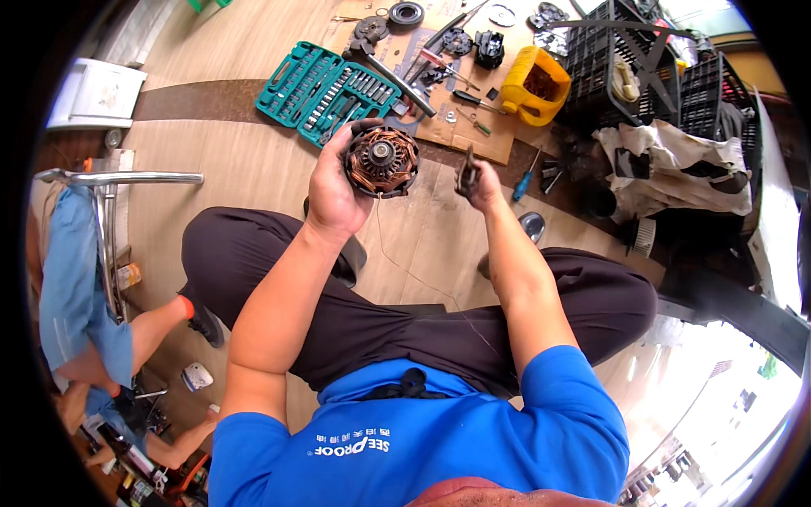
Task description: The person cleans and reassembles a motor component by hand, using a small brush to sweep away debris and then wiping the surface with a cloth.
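Observation:
My left hand [332,188] is closed round the side of a round copper-wound motor core [383,160], its toothed hub and shaft end facing up. A thin copper wire [384,245] trails from the windings down across my lap. To the right and apart from it, my right hand [484,188] grips a small dark metal piece [466,173] seen nearly edge-on; its exact kind I cannot make out. Both hands are raised above the floor, in front of my bent knees.
Ahead lies an open teal socket set [317,95]. Beside it, cardboard [498,144] bears screwdrivers and dismantled parts. A cut yellow jug [534,83] and black crates [621,63] stand right, near a blue-handled screwdriver [525,179]. Other people's legs [156,338] and a metal rail [144,178] are left.

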`<state>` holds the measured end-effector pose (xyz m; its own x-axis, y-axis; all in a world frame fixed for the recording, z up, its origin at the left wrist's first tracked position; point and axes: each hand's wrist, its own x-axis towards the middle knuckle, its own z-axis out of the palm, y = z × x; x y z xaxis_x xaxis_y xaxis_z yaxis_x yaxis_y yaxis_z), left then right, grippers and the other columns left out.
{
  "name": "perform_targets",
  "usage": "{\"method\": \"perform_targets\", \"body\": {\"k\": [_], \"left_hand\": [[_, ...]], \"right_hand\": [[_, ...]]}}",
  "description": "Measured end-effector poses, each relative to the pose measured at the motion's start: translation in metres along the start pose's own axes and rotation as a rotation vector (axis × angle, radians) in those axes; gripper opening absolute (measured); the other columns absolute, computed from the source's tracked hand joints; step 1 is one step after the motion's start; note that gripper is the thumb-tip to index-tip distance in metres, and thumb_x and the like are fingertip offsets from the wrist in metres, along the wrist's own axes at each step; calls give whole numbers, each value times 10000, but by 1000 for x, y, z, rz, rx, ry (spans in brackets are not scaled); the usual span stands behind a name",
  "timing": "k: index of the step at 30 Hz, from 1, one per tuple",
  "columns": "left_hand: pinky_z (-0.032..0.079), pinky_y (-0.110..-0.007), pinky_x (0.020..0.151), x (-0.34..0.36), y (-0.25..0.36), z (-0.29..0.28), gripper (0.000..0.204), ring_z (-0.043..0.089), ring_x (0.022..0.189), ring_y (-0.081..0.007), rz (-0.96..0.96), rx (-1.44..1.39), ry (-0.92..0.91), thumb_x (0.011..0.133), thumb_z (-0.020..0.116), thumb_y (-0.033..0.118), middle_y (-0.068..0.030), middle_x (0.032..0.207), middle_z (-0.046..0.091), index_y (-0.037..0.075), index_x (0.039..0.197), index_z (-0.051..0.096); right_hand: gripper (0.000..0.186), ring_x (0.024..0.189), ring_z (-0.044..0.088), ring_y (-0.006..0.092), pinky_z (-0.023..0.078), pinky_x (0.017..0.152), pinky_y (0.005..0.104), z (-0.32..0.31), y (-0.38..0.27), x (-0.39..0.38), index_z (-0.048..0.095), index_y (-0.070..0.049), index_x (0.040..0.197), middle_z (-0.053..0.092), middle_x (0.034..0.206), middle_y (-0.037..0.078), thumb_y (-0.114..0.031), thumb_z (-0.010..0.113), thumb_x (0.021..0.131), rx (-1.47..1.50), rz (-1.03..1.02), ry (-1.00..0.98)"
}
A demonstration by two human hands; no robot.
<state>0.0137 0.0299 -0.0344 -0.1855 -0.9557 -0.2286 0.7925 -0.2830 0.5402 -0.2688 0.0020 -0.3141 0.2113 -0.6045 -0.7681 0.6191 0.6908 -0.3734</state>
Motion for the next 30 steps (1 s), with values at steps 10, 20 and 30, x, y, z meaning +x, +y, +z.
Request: {"method": "perform_targets", "body": {"k": [10,20,30], "left_hand": [[540,-426,889,-15,9,19,416,652,1000,-277,-53,-90,-27,1005,360,315,-161,1098,656,-6,1164,569],[581,-382,793,-18,3,17,381,681,880,-236,-122,-20,-11,1019,345,310,-130,976,664,14,1100,571],[584,-356,760,-14,-2,22,382,688,868,-204,-218,64,-11,1030,343,337,-111,984,685,49,1088,586]], "right_hand": [[351,885,629,222,501,692,327,188,-165,-195,571,-18,1194,666,1056,108,-204,531,900,-608,-525,-405],[467,978,549,282,456,854,393,214,-95,-312,589,-101,1134,562,1035,90,-126,731,690,-2128,-1572,-152],[379,935,547,255,440,797,375,209,-90,-300,602,-107,1116,559,1001,74,-138,664,742,-2170,-1638,-215]]}}
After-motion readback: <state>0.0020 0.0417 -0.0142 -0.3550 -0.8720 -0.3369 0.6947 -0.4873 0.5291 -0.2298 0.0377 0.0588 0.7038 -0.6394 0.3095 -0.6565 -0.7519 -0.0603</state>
